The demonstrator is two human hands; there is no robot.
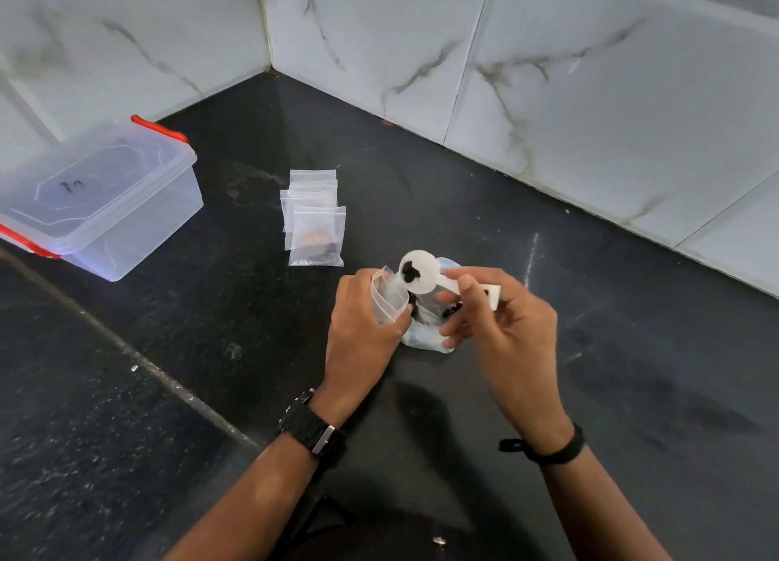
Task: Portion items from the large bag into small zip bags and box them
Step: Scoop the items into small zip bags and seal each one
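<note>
My left hand (362, 328) grips a small clear zip bag (388, 297), its mouth held open and upward. My right hand (501, 320) pinches the handle of a white plastic scoop (425, 276). The scoop's bowl holds a few small black pieces and hovers at the bag's mouth. Behind both hands the large clear bag (425, 328) lies crumpled on the counter with black pieces inside, partly hidden by my fingers. A pile of small zip bags (316, 219) lies further back; the front one holds some dark and orange bits.
A clear plastic box (97, 206) with red clips and its lid on stands at the far left by the wall. The black stone counter (463, 189) ends at marble-tiled walls that meet in a corner behind the pile.
</note>
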